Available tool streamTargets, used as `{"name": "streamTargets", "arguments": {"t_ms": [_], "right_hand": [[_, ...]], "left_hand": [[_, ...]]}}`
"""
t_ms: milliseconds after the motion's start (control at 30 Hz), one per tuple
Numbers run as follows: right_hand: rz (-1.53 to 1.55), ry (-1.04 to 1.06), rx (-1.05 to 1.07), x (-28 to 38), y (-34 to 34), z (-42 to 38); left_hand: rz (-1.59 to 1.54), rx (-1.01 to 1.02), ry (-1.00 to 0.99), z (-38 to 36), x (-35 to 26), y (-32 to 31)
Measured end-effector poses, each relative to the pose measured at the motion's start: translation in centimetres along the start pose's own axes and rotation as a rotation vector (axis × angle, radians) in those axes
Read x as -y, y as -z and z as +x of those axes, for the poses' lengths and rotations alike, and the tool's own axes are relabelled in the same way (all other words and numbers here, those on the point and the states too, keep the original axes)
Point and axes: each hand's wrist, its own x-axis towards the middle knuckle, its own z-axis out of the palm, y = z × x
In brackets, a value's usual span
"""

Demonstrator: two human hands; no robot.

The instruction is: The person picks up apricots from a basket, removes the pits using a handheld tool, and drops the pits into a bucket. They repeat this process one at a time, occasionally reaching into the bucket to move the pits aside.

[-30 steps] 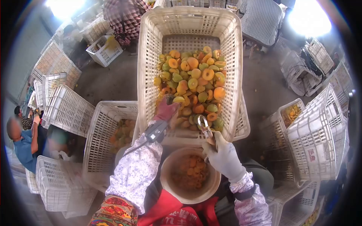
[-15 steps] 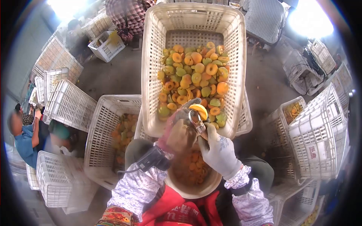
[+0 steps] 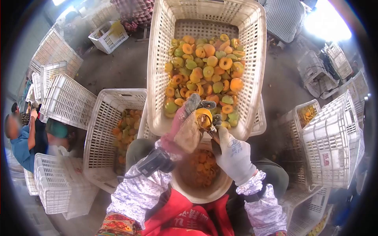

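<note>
My left hand [image 3: 188,128], in a dirty pinkish-grey glove, is closed around a yellow peach half [image 3: 204,113] with its cut side up and brown at the centre. My right hand [image 3: 235,156], in a white glove, grips a pitting spoon [image 3: 214,133] with a metal loop and a dark handle. The loop lies on the cut face of the fruit. Below both hands, a pale bucket [image 3: 201,199] between my knees contains orange fruit pieces. Just beyond them, a large white crate [image 3: 157,78] holds many fruit halves [image 3: 204,70], several with hollow centres.
Another white crate [image 3: 94,145] with fruit stands at my left. Stacked crates [image 3: 328,145] rise on the right, and more crates [image 3: 71,100] are piled on the left. A person in a blue shirt [image 3: 23,145] is at far left; a person in a plaid shirt [image 3: 136,10] is ahead.
The peach half has turned from edge-on to showing its cut face, and the spoon's loop now rests on it. The left fingers have spread upward around it. The camera view has shifted slightly.
</note>
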Motion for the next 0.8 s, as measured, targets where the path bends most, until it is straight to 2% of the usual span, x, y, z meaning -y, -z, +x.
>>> {"name": "streamTargets", "arguments": {"t_ms": [33, 100, 200, 300, 433, 500, 533, 633, 733, 800], "right_hand": [[0.001, -0.005, -0.011, 0.1, -0.1, 0.0], [0.02, -0.001, -0.032, 0.2, -0.1, 0.1], [0.028, -0.002, -0.02, 0.5, 0.1, 0.3], [-0.001, -0.002, -0.014, 0.7, -0.2, 0.2], [-0.049, 0.005, -0.035, 0.8, -0.5, 0.1], [-0.073, 0.0, -0.009, 0.6, -0.8, -0.2], [-0.097, -0.002, 0.014, 0.5, -0.8, -0.4], [-0.009, 0.016, 0.075, 0.1, -1.0, -0.6], [0.045, 0.081, 0.018, -0.7, -1.6, -1.3], [0.075, 0.062, 0.041, -0.8, -1.6, -1.4]], "left_hand": [[-0.004, 0.0, 0.002, -0.1, 0.0, -0.3], [0.25, -0.092, -0.083, -0.6, -0.1, -0.9], [0.346, -0.017, -0.167, -0.2, 0.3, 0.0], [0.171, -0.106, -0.047, -0.5, -0.2, -0.7], [0.163, -0.105, -0.07, -0.5, 0.4, -0.1], [0.388, -0.132, -0.279, 0.0, 1.5, 1.0], [0.387, -0.133, -0.276, 0.0, 1.8, 1.4], [0.454, -0.032, -0.117, -0.1, 0.9, 1.1], [0.501, 0.036, -0.018, 0.1, -0.7, 0.4], [0.403, 0.018, 0.272, 0.2, -1.5, -0.3]]}}
